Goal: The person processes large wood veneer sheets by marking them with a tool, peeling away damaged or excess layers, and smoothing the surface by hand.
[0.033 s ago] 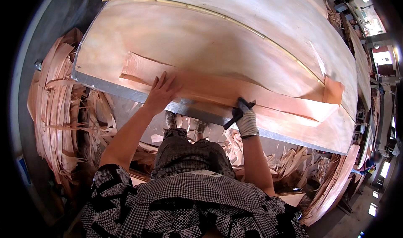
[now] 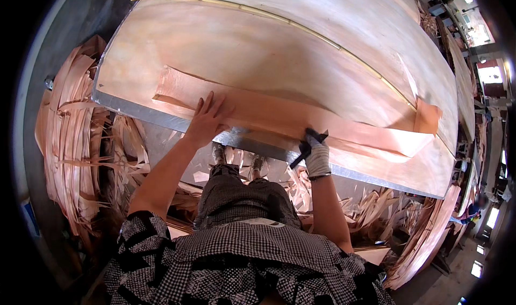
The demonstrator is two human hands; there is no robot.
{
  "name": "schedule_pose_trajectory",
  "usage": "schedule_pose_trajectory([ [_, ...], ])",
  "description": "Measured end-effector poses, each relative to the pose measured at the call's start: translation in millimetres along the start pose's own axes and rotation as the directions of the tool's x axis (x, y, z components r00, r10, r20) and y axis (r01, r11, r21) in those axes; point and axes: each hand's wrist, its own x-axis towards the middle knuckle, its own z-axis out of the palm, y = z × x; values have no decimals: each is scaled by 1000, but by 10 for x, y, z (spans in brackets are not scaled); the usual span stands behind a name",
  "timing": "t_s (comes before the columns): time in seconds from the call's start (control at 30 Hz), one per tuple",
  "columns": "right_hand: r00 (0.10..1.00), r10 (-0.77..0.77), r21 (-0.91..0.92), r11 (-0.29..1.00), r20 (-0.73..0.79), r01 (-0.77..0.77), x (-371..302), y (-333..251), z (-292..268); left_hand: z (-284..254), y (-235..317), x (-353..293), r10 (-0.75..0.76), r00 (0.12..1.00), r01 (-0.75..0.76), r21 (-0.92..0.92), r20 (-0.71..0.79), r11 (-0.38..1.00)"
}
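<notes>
A long strip of reddish wood veneer [image 2: 263,111] lies along the near edge of a broad, pale wood sheet [image 2: 177,41]. Its right end bends up into a flap. My bare left hand [image 2: 207,121] rests flat on the strip's left part, fingers spread. At the strip's near edge, right of the middle, my right hand [image 2: 319,160] wears a striped glove with dark fingertips. It is closed on a black tool with a straight, narrow bar [image 2: 300,158]; the glove hides part of the tool, so its exact kind cannot be told.
A thin bamboo rod [image 2: 290,22] lies across the sheet beyond the strip. A metal edge [image 2: 247,139] borders the table's near side. Bundled veneer strips [image 2: 70,138] hang at the left. Veneer scraps [image 2: 376,205] are heaped below the table, and more veneer [image 2: 422,243] leans at the right.
My right hand and the black tool have shifted very slightly to the right along the strip's near edge. My left hand stays almost in place.
</notes>
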Motion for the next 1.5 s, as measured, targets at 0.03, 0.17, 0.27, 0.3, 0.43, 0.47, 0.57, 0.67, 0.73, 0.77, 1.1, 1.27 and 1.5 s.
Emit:
schedule_pose_trajectory([
  [0.03, 997, -74, -158, 985, -28, 69, 34, 61, -87, 0, 39, 14, -8, 1000, 8, -19, -7, 1000],
  [0.17, 957, -256, -408, 895, -140, 180, -6, 31, -398, 126, 215, 79, 48, 999, -47, -42, 16, 998],
  [0.27, 948, -270, -443, 879, -166, 173, -2, -17, -562, 200, 382, 92, 16, 1000, -16, -36, 4, 999],
  [0.3, 949, -279, -402, 894, -146, 200, 12, 27, -594, 215, 388, 98, -3, 1000, 2, -56, -16, 998],
  [0.43, 923, -373, -482, 829, -98, 284, -51, 142, -604, 255, 176, 108, -388, 889, 376, -96, -241, 921],
  [0.47, 906, -416, -530, 788, -81, 315, -50, 156, -576, 231, 165, 112, -379, 900, 377, -51, -217, 925],
  [0.57, 868, -477, -576, 751, -136, 323, -75, 237, -651, 132, 169, 109, -342, 929, 351, 41, -144, 936],
  [0.67, 815, -573, -573, 698, -86, 430, -36, 310, -879, 105, 221, 125, -277, 951, 288, 64, -138, 956],
  [0.73, 909, -390, -602, 765, -149, 229, -208, 122, -796, 112, 198, 67, -269, 951, 279, 49, -155, 959],
  [0.77, 934, -304, -608, 783, -187, 133, -263, 18, -760, 108, 194, 70, -265, 952, 275, 50, -152, 960],
  [1.1, 925, -311, -202, 913, 218, 355, -415, 280, 328, 158, 159, 9, -207, 965, 199, -61, -162, 978],
  [1.27, 851, -128, -860, -129, 509, 494, -173, 526, 1254, 198, 1, 48, -248, 940, 225, -120, -235, 967],
  [1.5, 966, -107, -918, 300, 237, 259, -178, 457, 925, 351, -603, -88, -515, 796, 499, -137, -317, 856],
])
